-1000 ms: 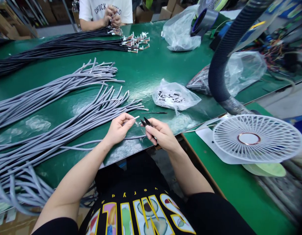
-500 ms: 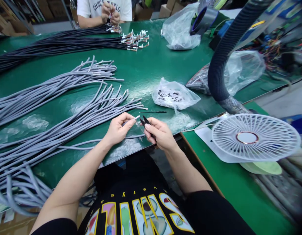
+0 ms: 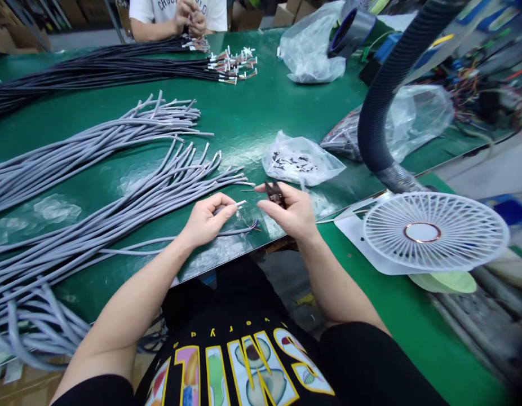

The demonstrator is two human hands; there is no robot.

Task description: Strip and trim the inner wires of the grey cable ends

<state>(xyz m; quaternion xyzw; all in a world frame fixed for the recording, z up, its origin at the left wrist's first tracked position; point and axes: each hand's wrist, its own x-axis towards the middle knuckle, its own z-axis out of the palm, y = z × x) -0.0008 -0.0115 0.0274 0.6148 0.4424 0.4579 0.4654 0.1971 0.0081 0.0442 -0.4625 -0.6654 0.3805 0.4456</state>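
My left hand (image 3: 210, 219) is closed in a pinch on a cable (image 3: 240, 203), whose short white end sticks out past the thumb and fingertip. Thin, clear strands or film hang just below that end. My right hand (image 3: 288, 211) is wrapped round small black snips (image 3: 274, 194), apart from the cable and pointing up; their blades are partly blurred. Under the hands lies one grey cable (image 3: 233, 232) with thin coloured wires bared at its end. A thin, dark rod (image 3: 247, 190) lies on the table, partly behind my right fingers.
Bundles of grey cables (image 3: 129, 211) fill the left of the green table (image 3: 239, 124). Black cables with white connectors (image 3: 159, 72) lie farther back, near a person's hands (image 3: 191, 20). A bag of small black pieces (image 3: 303, 160), a black hose (image 3: 373, 113) and a white fan (image 3: 436, 231) stand right.
My right hand has moved right, away from the cable end, and turned the snips upward. The grey cable's bared coloured wires now show below. My left hand keeps its pinch almost in place.
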